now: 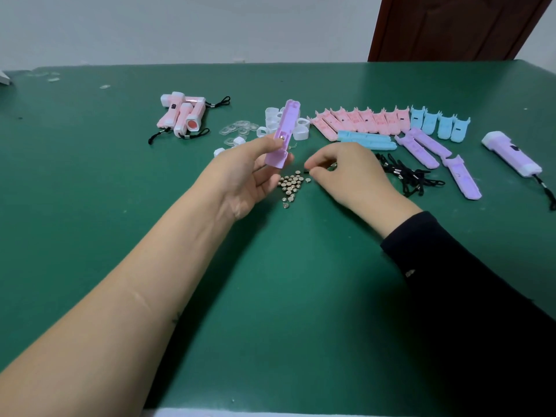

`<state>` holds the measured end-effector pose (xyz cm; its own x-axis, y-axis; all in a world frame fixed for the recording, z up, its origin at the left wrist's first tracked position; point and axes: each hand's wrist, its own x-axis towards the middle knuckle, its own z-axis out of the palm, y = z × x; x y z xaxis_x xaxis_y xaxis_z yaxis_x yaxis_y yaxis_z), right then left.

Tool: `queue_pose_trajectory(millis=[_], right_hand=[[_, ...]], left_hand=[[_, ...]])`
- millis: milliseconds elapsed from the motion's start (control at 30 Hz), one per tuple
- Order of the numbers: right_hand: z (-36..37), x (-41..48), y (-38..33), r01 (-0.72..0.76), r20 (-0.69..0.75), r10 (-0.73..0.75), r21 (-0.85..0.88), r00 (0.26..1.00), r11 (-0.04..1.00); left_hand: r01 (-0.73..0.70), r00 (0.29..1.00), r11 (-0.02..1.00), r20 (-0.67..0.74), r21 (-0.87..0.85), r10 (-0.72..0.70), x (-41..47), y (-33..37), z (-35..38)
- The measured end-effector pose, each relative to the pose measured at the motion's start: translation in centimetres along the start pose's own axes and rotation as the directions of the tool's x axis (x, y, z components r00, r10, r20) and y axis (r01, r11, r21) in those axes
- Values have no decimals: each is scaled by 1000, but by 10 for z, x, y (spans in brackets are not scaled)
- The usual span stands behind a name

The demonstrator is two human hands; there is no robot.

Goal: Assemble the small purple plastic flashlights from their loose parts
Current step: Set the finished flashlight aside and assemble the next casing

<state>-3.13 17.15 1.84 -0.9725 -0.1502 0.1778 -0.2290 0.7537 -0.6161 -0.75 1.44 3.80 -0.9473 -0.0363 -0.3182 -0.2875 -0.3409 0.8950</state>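
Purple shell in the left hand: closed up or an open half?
Open half: the purple shell in the left hand shows its inner ribs, with no cover on it.

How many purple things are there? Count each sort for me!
Loose purple shells on the table: 3
Purple shell held in the left hand: 1
Finished purple flashlight: 1
Total: 5

Item under right hand [352, 176] fingers [316, 165] too small to tell, flashlight strap [548, 192] cut off at right edge
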Motion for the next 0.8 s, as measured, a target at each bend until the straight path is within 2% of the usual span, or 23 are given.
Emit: queue_pose_trajectory(millis=[100, 267, 500, 567, 667, 733, 800], right_hand=[[2, -1, 3, 64, 1, -64, -158, 998, 985], [5, -1, 3, 77, 9, -77, -256, 997, 964], [11, 0, 5, 118, -13, -129, -327, 992, 938], [10, 1, 6, 98, -71, -117, -238, 991, 966], [5, 3, 3, 57, -213, -31, 121, 976, 991], [1, 1, -3, 68, -237, 25, 376, 971, 924], [-1, -2, -8, 94, -229, 28, 505, 973, 858]], left_hand=[[9, 999, 1000, -43, 20, -8, 3, 0, -2], [-2, 998, 997, -59, 83, 7, 3, -2, -2], [-82, 993, 976, -68, 203, 97, 1, -5, 2], [-92, 993, 974, -58, 207, 106, 1, -5, 2], [-112, 992, 967, -33, 229, 123, 0, -6, 1], [-129, 990, 960, -24, 249, 140, 0, -7, 1], [-147, 988, 954, -13, 261, 156, -1, -8, 1]])
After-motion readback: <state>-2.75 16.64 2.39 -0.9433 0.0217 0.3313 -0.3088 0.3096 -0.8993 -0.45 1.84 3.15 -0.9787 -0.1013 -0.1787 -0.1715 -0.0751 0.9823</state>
